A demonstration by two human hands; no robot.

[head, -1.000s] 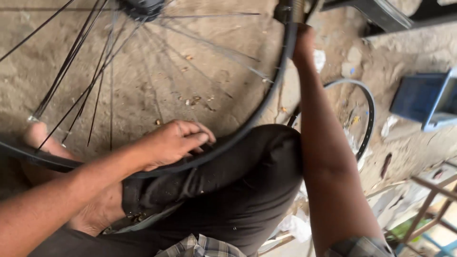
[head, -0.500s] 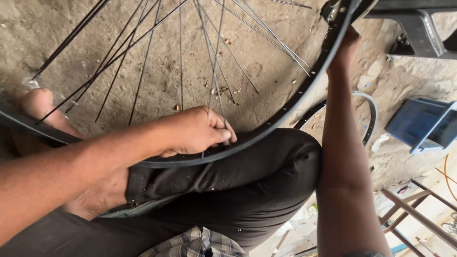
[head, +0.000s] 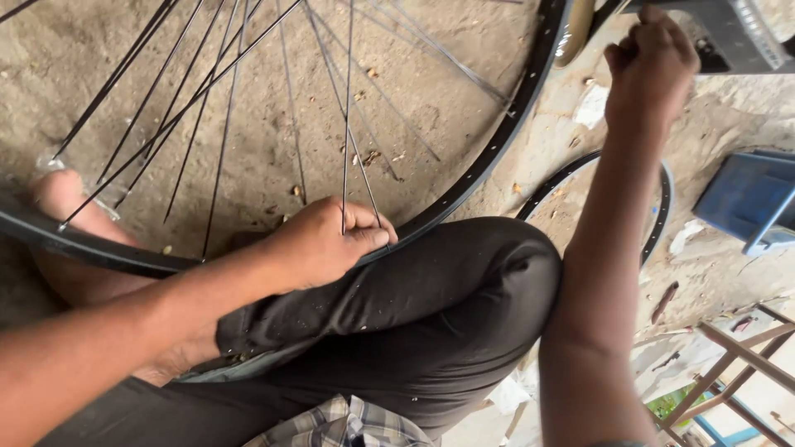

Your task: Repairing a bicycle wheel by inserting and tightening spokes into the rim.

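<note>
Left hand (head: 327, 244) is pinching a spoke (head: 346, 124) closed-fingered at the rim (head: 489, 157), which is resting across the knee (head: 497, 265). Right hand (head: 650, 66) is gripping the rim's top, fingers curled shut.

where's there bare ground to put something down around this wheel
Bare dirt floor shows inside the wheel rim, but the spokes fan across it. More open floor lies between the second rim and the blue box. It is crowded at the knee, where the left hand grips the rim, and under the right hand.
</note>
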